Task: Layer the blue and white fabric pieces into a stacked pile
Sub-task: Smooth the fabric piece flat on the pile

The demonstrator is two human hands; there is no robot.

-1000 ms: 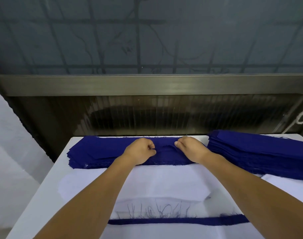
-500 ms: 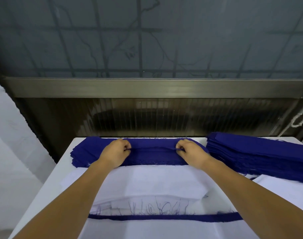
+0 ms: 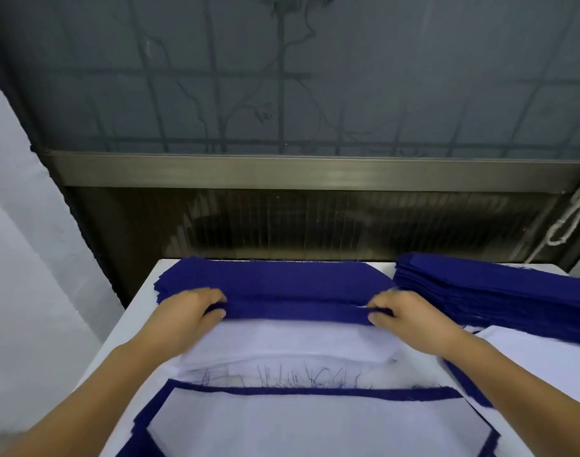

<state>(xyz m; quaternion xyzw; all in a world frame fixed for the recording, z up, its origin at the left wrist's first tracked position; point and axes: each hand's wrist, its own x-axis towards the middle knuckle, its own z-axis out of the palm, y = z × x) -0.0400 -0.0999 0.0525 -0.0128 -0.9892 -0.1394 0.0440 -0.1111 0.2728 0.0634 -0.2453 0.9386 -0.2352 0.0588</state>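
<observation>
A: Where is the piece being worked?
B: The top blue piece [image 3: 298,313] lies along the near edge of the far blue pile [image 3: 275,278], in the middle of the counter [image 3: 140,311]. The left hand [image 3: 191,310] pinches its left end between thumb and curled fingers; the right hand [image 3: 404,313] pinches the right end the same way.

A: Which step is this?
B: I judge it the pick-up of one blue layer, stretched between both hands.

A: And where should it go?
B: Probably toward the near stack [image 3: 315,420], where a white piece [image 3: 291,344] sits just near of the pile and blue edges frame white below it. The next move calls for lifting both ends evenly, keeping the cloth taut, and matching edges before letting go.

A: Anything else around?
B: A second blue stack [image 3: 499,291] sits to the right, and a dark window [image 3: 282,77] stands beyond.
</observation>
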